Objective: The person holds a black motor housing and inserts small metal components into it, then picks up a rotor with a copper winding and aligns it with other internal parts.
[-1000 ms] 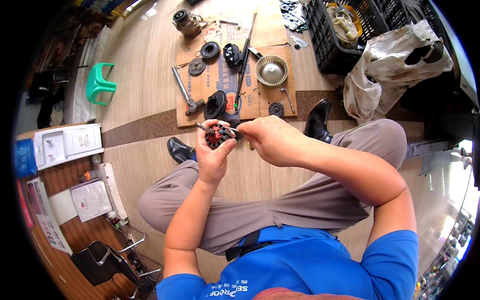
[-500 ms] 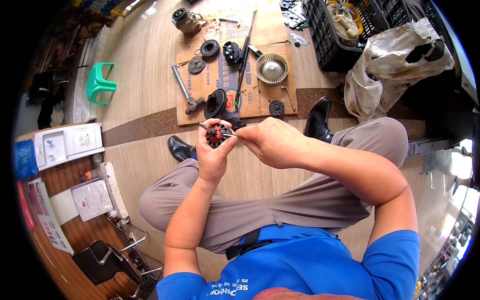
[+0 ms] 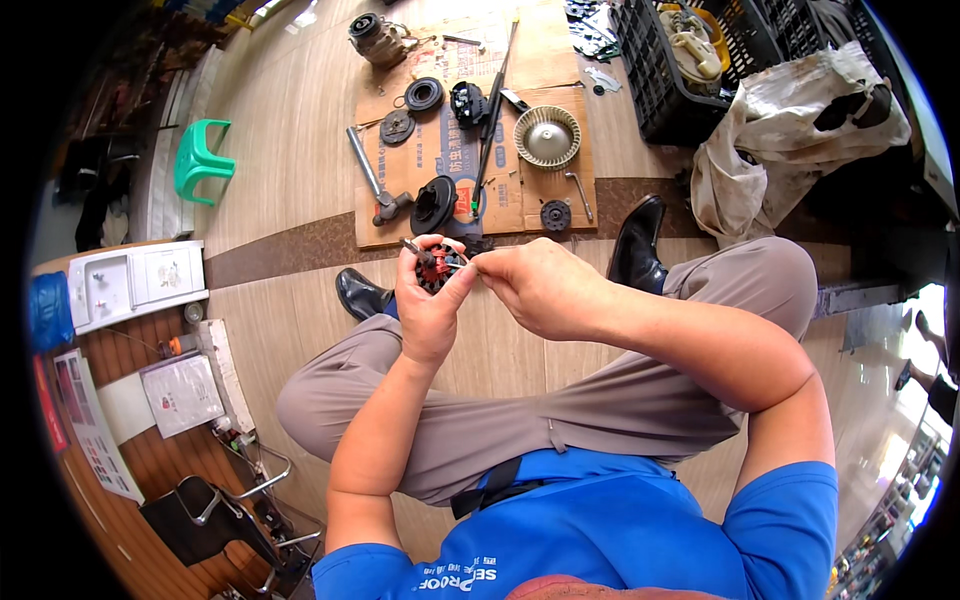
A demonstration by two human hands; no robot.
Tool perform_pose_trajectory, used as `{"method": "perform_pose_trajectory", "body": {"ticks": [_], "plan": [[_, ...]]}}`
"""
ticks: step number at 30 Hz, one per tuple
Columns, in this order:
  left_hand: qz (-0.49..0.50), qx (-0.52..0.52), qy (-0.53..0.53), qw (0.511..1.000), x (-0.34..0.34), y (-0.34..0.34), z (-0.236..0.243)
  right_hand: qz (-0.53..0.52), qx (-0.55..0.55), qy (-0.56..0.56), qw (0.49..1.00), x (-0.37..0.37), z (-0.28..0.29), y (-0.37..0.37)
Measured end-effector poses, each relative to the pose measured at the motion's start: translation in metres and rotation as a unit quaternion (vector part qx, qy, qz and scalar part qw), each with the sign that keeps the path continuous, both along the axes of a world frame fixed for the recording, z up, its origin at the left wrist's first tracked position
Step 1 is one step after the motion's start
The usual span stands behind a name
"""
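My left hand (image 3: pixel 428 315) is closed round a small round motor part (image 3: pixel 437 268), black at the rim with red inside and a shaft sticking out. Opposite it, my right hand (image 3: pixel 545 290) pinches a thin pale piece (image 3: pixel 464 263) whose other end meets the round part; whether it is a tool or a wire I cannot tell. Both hands are above the floor between my shoes. Just beyond them, on flattened cardboard (image 3: pixel 540 205), lie a black round housing (image 3: pixel 433 205) and a hammer (image 3: pixel 375 180).
The cardboard also bears a blower wheel (image 3: pixel 548 137), a small black disc (image 3: pixel 555 214), a wrench (image 3: pixel 579 195), a long black rod (image 3: pixel 492 120) and a metal motor-like unit (image 3: pixel 376 40). A black crate (image 3: pixel 655 100) and a stained cloth (image 3: pixel 770 140) are at right, a green stool (image 3: pixel 200 162) at left.
My hands stay at the round part, with the thin piece slightly differently angled. A person's legs have come into sight at the far right edge.
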State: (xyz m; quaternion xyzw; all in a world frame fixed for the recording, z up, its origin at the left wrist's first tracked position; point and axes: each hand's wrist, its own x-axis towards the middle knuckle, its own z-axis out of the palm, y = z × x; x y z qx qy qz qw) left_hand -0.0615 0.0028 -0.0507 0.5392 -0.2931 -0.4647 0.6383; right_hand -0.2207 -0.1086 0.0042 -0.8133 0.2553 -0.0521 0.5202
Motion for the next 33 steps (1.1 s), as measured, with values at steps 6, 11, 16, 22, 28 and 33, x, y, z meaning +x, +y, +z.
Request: {"method": "perform_pose_trajectory", "body": {"ticks": [6, 11, 16, 22, 28, 33], "plan": [[0.028, 0.009, -0.061, 0.998, -0.004, -0.001, 0.000, -0.031, 0.018, -0.035, 0.999, 0.006, -0.011, 0.004], [0.034, 0.021, -0.115, 0.993, -0.006, -0.002, 0.006, -0.028, 0.052, -0.014, 0.998, 0.005, -0.006, -0.001], [0.029, 0.015, -0.123, 0.992, -0.007, -0.003, 0.008, -0.017, 0.047, -0.023, 0.998, 0.004, -0.006, -0.001], [0.053, 0.028, -0.155, 0.986, -0.006, -0.003, 0.004, -0.072, 0.054, -0.041, 0.995, 0.007, -0.008, 0.009], [0.073, 0.042, -0.171, 0.982, -0.008, -0.003, 0.000, -0.083, 0.038, -0.055, 0.994, 0.011, -0.026, 0.016], [0.086, 0.044, -0.170, 0.981, -0.013, -0.004, 0.000, -0.106, 0.039, -0.072, 0.991, 0.016, -0.033, 0.020]]}}
